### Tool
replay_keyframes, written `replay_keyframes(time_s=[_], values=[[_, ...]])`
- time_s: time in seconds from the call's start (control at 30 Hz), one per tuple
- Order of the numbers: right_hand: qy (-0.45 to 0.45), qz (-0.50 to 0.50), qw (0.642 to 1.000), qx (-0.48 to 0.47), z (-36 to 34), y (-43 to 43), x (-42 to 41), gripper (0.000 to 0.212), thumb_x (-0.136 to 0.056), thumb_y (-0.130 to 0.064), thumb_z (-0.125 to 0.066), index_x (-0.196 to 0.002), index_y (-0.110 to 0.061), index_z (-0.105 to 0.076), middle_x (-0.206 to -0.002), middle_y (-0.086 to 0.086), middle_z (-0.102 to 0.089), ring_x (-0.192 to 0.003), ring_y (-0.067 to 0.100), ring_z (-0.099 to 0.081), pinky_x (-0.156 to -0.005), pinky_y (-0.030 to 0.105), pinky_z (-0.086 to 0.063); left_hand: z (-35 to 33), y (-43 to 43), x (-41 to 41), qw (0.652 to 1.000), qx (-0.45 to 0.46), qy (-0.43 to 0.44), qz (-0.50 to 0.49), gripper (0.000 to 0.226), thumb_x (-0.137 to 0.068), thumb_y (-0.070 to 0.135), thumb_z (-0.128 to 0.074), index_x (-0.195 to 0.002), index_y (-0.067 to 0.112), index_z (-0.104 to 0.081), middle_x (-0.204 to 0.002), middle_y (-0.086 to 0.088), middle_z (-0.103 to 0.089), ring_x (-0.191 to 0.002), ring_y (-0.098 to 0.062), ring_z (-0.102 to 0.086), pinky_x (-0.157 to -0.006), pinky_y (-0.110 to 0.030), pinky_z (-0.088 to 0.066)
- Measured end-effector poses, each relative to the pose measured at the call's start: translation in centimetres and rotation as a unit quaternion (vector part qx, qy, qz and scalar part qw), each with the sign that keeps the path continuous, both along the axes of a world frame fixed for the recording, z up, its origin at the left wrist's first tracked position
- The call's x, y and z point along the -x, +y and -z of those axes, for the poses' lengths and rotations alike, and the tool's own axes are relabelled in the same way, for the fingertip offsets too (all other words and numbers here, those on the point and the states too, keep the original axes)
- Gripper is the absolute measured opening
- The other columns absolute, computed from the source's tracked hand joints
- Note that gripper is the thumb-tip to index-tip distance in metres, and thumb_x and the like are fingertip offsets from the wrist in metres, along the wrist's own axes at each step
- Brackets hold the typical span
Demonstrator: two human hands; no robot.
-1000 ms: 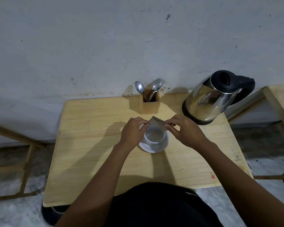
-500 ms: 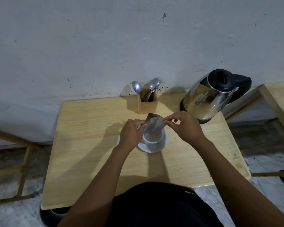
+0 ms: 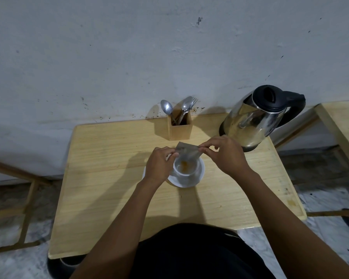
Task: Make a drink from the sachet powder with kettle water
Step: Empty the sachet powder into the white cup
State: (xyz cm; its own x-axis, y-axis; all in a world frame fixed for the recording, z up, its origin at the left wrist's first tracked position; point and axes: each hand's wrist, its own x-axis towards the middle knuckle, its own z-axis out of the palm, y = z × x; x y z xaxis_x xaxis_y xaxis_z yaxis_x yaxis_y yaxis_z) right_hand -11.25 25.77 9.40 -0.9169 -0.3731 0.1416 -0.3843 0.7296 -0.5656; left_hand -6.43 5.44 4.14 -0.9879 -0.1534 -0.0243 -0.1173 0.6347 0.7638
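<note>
A white cup (image 3: 186, 171) stands on a white saucer (image 3: 197, 178) in the middle of the wooden table (image 3: 109, 178). Orange powder (image 3: 184, 164) lies inside the cup. A grey sachet (image 3: 186, 150) is held tilted, mouth down, over the cup. My left hand (image 3: 159, 168) pinches its left edge and my right hand (image 3: 224, 156) pinches its right top corner. A steel kettle (image 3: 256, 119) with a black lid and handle stands at the table's back right.
A wooden holder (image 3: 179, 127) with spoons and a fork stands behind the cup against the white wall. Another wooden table (image 3: 343, 125) is at the right. A wooden frame (image 3: 26, 198) stands on the left over a marble floor.
The sachet has been tipped further, mouth down over the cup, and orange powder now shows inside the cup. Both hands stay on the sachet.
</note>
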Motion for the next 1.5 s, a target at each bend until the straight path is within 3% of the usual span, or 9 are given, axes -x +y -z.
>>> replay_keyframes(time_s=[0.33,0.47,0.6,0.83,0.97,1.13,1.23,1.33,1.5], values=[[0.013,0.029,0.999,-0.017,-0.2,-0.2,0.0,0.008,-0.081,-0.041,-0.075,-0.085,-0.036,-0.078,-0.086,-0.018,-0.073,-0.063,-0.008,-0.045,-0.075,0.027,-0.037,0.1,0.1,0.0,1.0,0.009,0.008,-0.01,0.02,-0.093,0.021,-0.057,-0.096,0.011,-0.073,-0.094,-0.003,-0.075,-0.09,-0.021,-0.05,-0.07,-0.021,-0.028],[0.016,0.023,0.999,-0.033,-0.2,-0.9,-0.1,0.006,-0.082,-0.042,-0.074,-0.085,-0.038,-0.078,-0.083,-0.023,-0.07,-0.063,-0.012,-0.046,-0.076,0.016,-0.033,0.0,0.4,-0.1,1.0,0.001,0.016,-0.01,0.019,-0.092,0.018,-0.057,-0.095,0.01,-0.074,-0.093,-0.005,-0.075,-0.087,-0.018,-0.048,-0.069,-0.019,-0.027],[0.019,0.056,0.998,-0.023,0.0,-0.7,-0.2,0.007,-0.082,-0.041,-0.074,-0.087,-0.037,-0.078,-0.088,-0.02,-0.073,-0.065,-0.014,-0.042,-0.085,0.033,-0.042,0.2,0.2,-0.3,1.0,0.004,0.013,-0.018,0.019,-0.092,0.021,-0.058,-0.099,0.012,-0.074,-0.095,-0.003,-0.075,-0.091,-0.02,-0.052,-0.072,-0.021,-0.03],[0.039,0.049,0.998,-0.03,0.4,-1.7,-1.4,0.005,-0.082,-0.035,-0.076,-0.085,-0.038,-0.077,-0.084,-0.018,-0.073,-0.072,0.001,-0.048,-0.081,0.042,-0.048,0.1,0.5,-0.4,1.0,-0.003,0.005,-0.019,0.019,-0.092,0.021,-0.057,-0.1,0.015,-0.074,-0.096,-0.001,-0.075,-0.094,-0.022,-0.053,-0.075,-0.025,-0.034],[0.028,0.054,0.998,-0.035,0.3,-1.4,-1.5,0.006,-0.082,-0.034,-0.076,-0.086,-0.038,-0.077,-0.085,-0.018,-0.073,-0.068,-0.002,-0.046,-0.08,0.038,-0.047,0.0,0.3,-0.5,1.0,-0.002,0.007,-0.025,0.019,-0.092,0.021,-0.058,-0.1,0.014,-0.074,-0.096,-0.001,-0.075,-0.095,-0.021,-0.053,-0.075,-0.023,-0.033],[-0.006,0.088,0.996,0.01,-0.2,-0.6,-1.3,0.01,-0.082,-0.035,-0.076,-0.09,-0.031,-0.078,-0.082,-0.018,-0.073,-0.07,-0.013,-0.053,-0.058,0.007,-0.03,-0.2,0.5,-0.8,1.0,-0.009,0.003,-0.018,0.018,-0.092,0.021,-0.057,-0.095,0.012,-0.073,-0.091,-0.003,-0.074,-0.091,-0.021,-0.051,-0.075,-0.027,-0.036],[-0.013,0.091,0.996,0.016,-0.4,-0.6,-1.4,0.012,-0.08,-0.036,-0.078,-0.09,-0.03,-0.077,-0.077,-0.02,-0.069,-0.064,-0.006,-0.052,-0.061,0.013,-0.033,-0.2,0.6,-0.8,1.0,-0.008,0.005,-0.02,0.019,-0.092,0.021,-0.057,-0.096,0.013,-0.073,-0.092,-0.002,-0.074,-0.091,-0.02,-0.052,-0.075,-0.026,-0.037],[-0.022,0.097,0.994,0.039,-0.8,-0.4,-1.2,0.009,-0.078,-0.031,-0.08,-0.086,-0.026,-0.078,-0.073,-0.023,-0.064,-0.076,-0.016,-0.052,-0.065,0.018,-0.035,-0.4,0.7,-0.7,1.0,-0.006,0.008,-0.023,0.019,-0.092,0.022,-0.057,-0.1,0.014,-0.073,-0.094,0.0,-0.074,-0.091,-0.016,-0.05,-0.076,-0.024,-0.037],[-0.011,0.104,0.994,0.021,-1.5,-0.6,-1.3,0.012,-0.075,-0.033,-0.082,-0.083,-0.024,-0.08,-0.052,-0.03,-0.041,-0.056,-0.001,-0.052,-0.067,0.023,-0.034,-0.3,0.6,-0.7,1.0,0.0,0.01,-0.023,0.019,-0.092,0.022,-0.057,-0.099,0.014,-0.073,-0.094,0.001,-0.074,-0.092,-0.017,-0.051,-0.075,-0.023,-0.035]])
